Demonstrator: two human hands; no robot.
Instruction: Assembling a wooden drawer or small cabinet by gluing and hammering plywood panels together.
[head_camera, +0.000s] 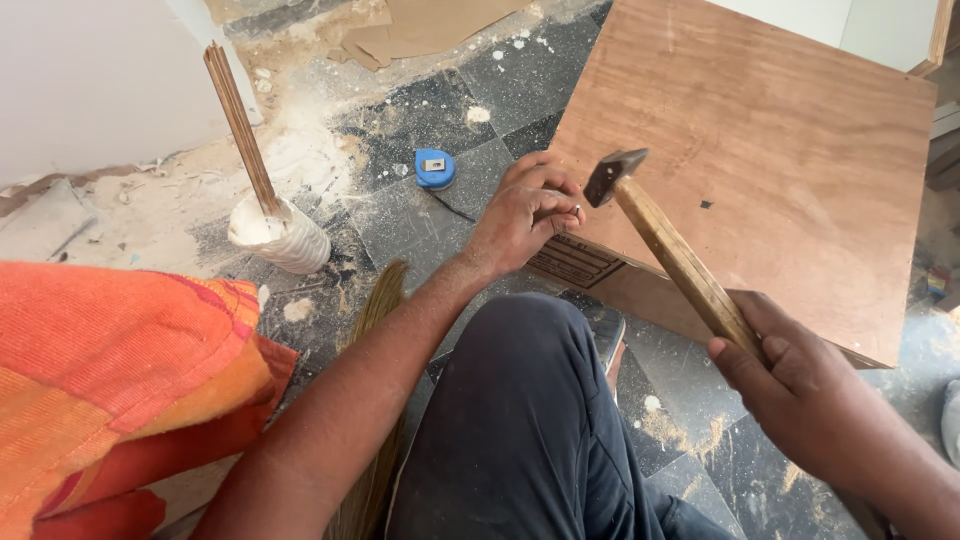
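Dusty dark tiled floor (480, 85), spattered with white plaster and sawdust, is seen under everything, with a white wall at the far left. An orange and red woven cloth (110, 370) is spread at the lower left. Behind it, a bundle of thin brown sticks (240, 125) is stood tilted in a white ribbed pot (285, 240). A straw broom (375, 330) is laid on the floor beside the person's left forearm. Further back, a blue round tape measure (435, 168) is left on the tiles. The left hand (525, 215) is pinched shut at the near edge of a large reddish-brown plywood board (760, 160), its fingertips pressed together around something too small to be made out. Just beside those fingertips, the dark metal head of a wooden-handled hammer (660, 235) is held above the board's edge. The handle's lower end is clenched in the right hand (800, 385), at the lower right, above a dark-trousered knee (520, 400)
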